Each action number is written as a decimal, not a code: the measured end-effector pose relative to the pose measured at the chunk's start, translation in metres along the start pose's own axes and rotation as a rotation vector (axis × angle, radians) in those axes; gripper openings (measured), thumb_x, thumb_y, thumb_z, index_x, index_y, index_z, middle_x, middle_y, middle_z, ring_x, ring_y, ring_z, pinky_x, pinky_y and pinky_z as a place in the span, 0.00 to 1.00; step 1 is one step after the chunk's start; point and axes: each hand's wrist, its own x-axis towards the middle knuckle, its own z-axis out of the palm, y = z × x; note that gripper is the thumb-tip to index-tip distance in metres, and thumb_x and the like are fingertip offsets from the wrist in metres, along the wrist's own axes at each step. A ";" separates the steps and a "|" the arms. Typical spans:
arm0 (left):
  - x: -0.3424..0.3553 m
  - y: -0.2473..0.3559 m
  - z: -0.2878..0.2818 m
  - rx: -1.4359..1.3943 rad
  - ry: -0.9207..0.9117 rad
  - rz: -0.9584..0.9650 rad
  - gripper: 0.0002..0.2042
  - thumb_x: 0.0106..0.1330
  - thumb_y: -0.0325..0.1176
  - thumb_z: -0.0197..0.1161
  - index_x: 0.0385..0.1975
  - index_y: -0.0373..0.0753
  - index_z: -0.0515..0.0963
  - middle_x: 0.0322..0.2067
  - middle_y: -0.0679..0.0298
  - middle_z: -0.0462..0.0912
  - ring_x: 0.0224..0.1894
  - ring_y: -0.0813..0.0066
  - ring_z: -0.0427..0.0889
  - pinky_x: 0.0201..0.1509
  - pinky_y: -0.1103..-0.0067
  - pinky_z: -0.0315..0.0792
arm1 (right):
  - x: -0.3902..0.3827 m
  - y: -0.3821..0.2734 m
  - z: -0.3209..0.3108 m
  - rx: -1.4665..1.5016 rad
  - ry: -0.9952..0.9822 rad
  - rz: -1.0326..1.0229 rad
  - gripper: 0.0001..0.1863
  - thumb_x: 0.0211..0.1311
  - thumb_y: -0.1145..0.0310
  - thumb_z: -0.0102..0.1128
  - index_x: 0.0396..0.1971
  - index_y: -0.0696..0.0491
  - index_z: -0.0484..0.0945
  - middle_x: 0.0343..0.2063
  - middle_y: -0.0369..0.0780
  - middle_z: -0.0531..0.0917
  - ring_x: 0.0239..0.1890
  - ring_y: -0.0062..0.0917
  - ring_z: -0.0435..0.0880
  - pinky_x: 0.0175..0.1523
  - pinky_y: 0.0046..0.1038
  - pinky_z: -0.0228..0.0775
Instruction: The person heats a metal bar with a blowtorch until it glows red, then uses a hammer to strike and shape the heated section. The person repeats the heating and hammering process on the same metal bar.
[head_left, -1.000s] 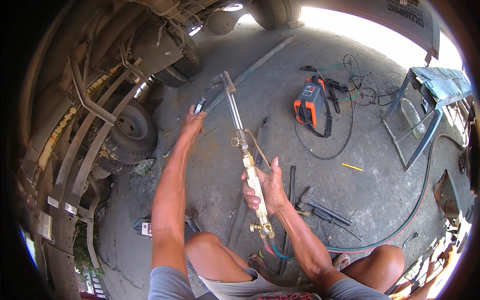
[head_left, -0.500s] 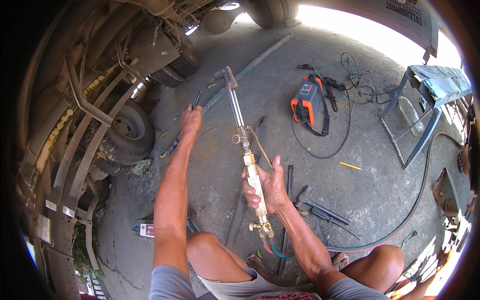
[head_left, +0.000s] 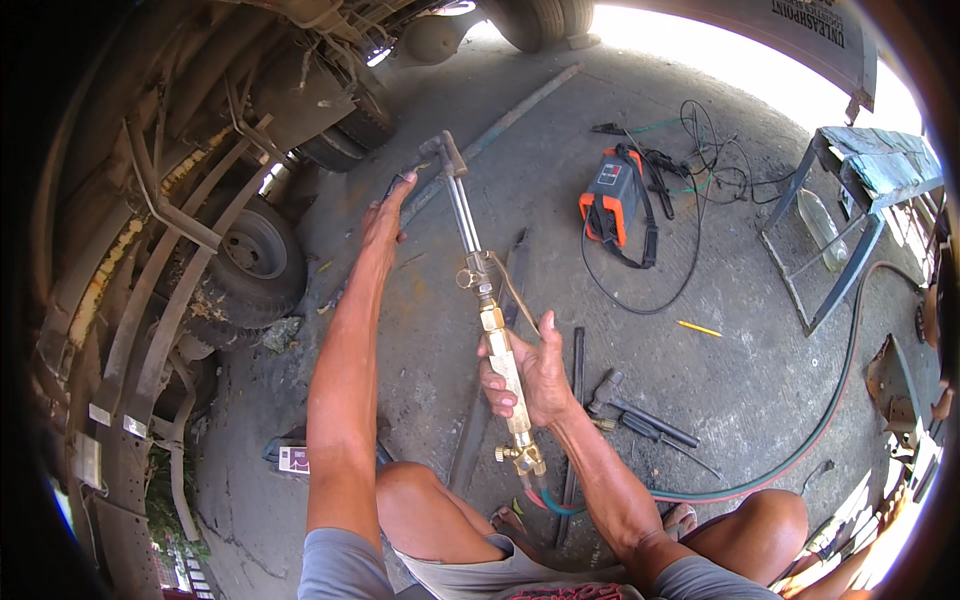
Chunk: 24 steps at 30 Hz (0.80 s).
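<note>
My right hand (head_left: 525, 375) is wrapped around the brass body of a cutting torch (head_left: 465, 210), whose long twin tubes end in an angled head (head_left: 452, 152). Red and green hoses (head_left: 760, 477) leave its valve end. My left hand (head_left: 385, 215) is closed on a small dark object (head_left: 398, 186), apparently a lighter, with the thumb up just left of the torch head. A small yellow glint shows there, too small to tell whether it is flame. Below my right hand a hammer (head_left: 640, 415) and dark flat bars (head_left: 578, 365) lie on the concrete.
A truck's underside with a wheel (head_left: 255, 255) fills the left. An orange-and-grey machine (head_left: 608, 200) with tangled cables sits right of center. A metal stand (head_left: 870, 180), plastic bottle (head_left: 820, 225), long pipe (head_left: 530, 110) and yellow pencil (head_left: 700, 329) lie around. Part of another person (head_left: 932, 325) shows at the right edge.
My left hand has moved up toward the torch head, and its thumb has risen over the small object. The torch and my right hand have shifted only slightly.
</note>
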 end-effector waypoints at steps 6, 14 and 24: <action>-0.003 0.001 0.005 0.022 0.015 -0.008 0.52 0.46 0.71 0.74 0.57 0.25 0.76 0.47 0.51 0.78 0.39 0.67 0.77 0.30 0.72 0.70 | 0.001 0.003 -0.001 0.005 0.001 0.004 0.57 0.52 0.08 0.22 0.45 0.51 0.71 0.21 0.33 0.68 0.16 0.17 0.64 0.20 0.24 0.60; -0.070 -0.058 0.014 -0.096 -0.320 -0.241 0.28 0.55 0.63 0.76 0.27 0.41 0.75 0.16 0.76 0.61 0.15 0.80 0.61 0.24 0.75 0.65 | 0.007 -0.007 0.003 -0.013 0.001 -0.021 0.56 0.55 0.09 0.20 0.44 0.51 0.71 0.20 0.33 0.68 0.15 0.18 0.64 0.20 0.24 0.59; -0.302 -0.052 -0.029 0.551 -0.704 0.592 0.20 0.73 0.49 0.64 0.37 0.33 0.75 0.32 0.56 0.80 0.34 0.59 0.79 0.40 0.68 0.70 | 0.011 -0.009 -0.034 0.026 0.225 -0.087 0.55 0.54 0.08 0.22 0.42 0.50 0.70 0.21 0.32 0.66 0.15 0.18 0.62 0.20 0.24 0.58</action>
